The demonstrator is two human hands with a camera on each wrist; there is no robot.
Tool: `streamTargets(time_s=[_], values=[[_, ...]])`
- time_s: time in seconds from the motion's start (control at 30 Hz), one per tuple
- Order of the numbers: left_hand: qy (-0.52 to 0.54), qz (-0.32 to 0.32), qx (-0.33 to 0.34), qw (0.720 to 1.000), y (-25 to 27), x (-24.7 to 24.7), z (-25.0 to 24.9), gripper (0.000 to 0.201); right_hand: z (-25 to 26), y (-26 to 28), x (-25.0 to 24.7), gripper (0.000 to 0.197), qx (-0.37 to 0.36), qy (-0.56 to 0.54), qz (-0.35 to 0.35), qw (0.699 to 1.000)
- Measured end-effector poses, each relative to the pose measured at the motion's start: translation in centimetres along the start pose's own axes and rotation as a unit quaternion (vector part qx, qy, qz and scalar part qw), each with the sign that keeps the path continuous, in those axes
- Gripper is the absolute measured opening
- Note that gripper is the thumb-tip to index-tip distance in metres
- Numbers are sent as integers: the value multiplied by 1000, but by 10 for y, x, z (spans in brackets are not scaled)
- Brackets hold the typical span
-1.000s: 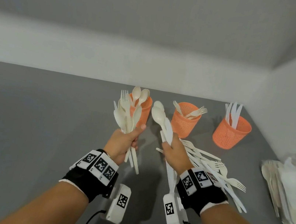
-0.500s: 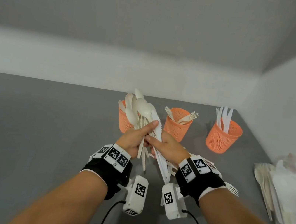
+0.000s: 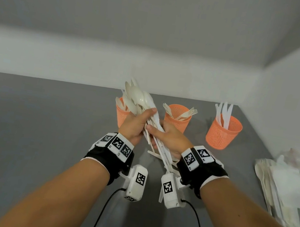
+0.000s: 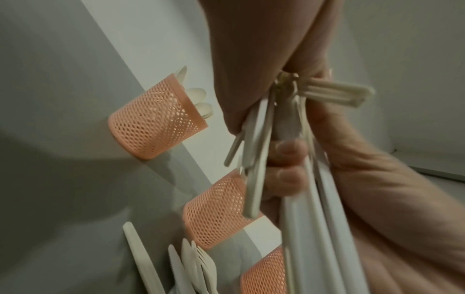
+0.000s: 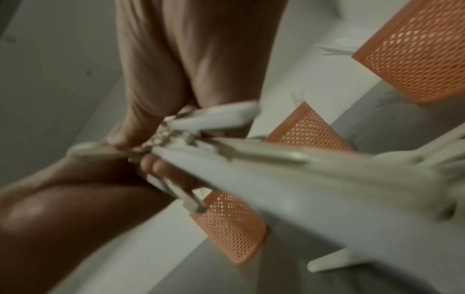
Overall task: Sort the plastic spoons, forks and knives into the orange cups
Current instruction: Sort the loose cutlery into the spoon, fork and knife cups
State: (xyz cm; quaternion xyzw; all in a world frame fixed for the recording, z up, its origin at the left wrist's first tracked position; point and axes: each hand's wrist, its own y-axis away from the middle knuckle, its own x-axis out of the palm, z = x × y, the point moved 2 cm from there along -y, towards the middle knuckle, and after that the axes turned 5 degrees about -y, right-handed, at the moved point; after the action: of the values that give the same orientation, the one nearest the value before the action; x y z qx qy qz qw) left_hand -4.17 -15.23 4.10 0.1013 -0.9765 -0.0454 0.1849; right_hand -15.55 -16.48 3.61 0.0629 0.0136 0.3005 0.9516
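Three orange mesh cups stand in a row at the back of the grey table: the left cup (image 3: pixel 121 115) holds spoons, the middle cup (image 3: pixel 177 118) forks, the right cup (image 3: pixel 223 133) knives. My left hand (image 3: pixel 142 120) and right hand (image 3: pixel 160 132) meet in front of the left cup. Both grip one bundle of white and cream cutlery (image 3: pixel 140 100), spoon bowls pointing up and handles hanging down between the wrists. In the left wrist view the handles (image 4: pixel 261 159) fan out of the fist. The right wrist view is blurred, with long white handles (image 5: pixel 276 179) across it.
Loose forks and knives (image 4: pixel 186 264) lie on the table under my hands, partly hidden in the head view. A heap of clear wrappers and packed cutlery (image 3: pixel 290 190) sits at the right edge. White walls close the back and right sides.
A second ago each hand held its own bunch, apart. The hands have come together in front of the left cup, and the two bunches now form one bundle held by both.
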Motion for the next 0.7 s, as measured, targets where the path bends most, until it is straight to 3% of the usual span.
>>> streamTargets(time_s=[0.07, 0.17, 0.2, 0.3, 0.37, 0.43, 0.57, 0.7], values=[[20, -19, 6, 1000, -3, -3, 1, 5, 1, 4, -4, 33, 23, -3, 22, 999], [60, -34, 6, 998, -9, -10, 3, 5, -4, 10, -10, 36, 48, 92, 29, 994], [75, -35, 8, 997, -12, -12, 3, 15, -6, 12, -12, 31, 48, 117, 30, 992], [96, -39, 7, 995, -17, -15, 2, 73, -10, 17, -16, 11, 41, 78, 25, 996], [100, -34, -16, 994, -20, -17, 1, 91, -10, 21, -20, 8, 36, 53, 28, 998], [106, -27, -32, 994, -23, -18, -1, 80, -10, 25, -25, 10, 40, 76, 48, 995], [145, -46, -45, 987, -28, -25, -4, 18, -15, 33, -34, 4, 45, 143, 94, 984], [197, -42, -29, 979, -26, -27, -14, 17, -24, 38, -52, 22, 87, 305, 100, 943]])
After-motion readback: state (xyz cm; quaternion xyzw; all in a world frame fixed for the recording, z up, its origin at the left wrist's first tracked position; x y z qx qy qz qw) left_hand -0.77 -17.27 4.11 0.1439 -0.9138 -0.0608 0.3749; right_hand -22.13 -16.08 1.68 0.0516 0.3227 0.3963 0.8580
